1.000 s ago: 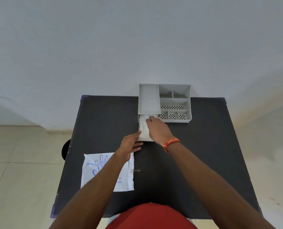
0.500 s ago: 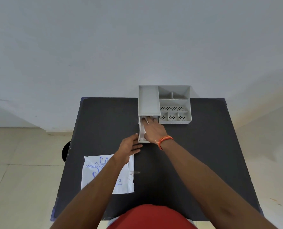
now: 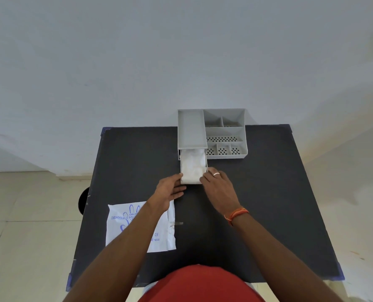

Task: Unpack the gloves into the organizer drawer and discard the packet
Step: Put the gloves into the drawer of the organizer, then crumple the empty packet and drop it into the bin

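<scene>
Two hands (image 3: 194, 188) flank one glove-filled drawer (image 3: 193, 168); one packet (image 3: 124, 225) nearby

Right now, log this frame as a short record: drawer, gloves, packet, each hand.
drawer: pulled out of the organizer, toward the person
gloves: white, filling the drawer
packet: flat on the table, partly under the left forearm
left hand: fingers at the drawer's front left corner
right hand: fingers at its front right corner
</scene>
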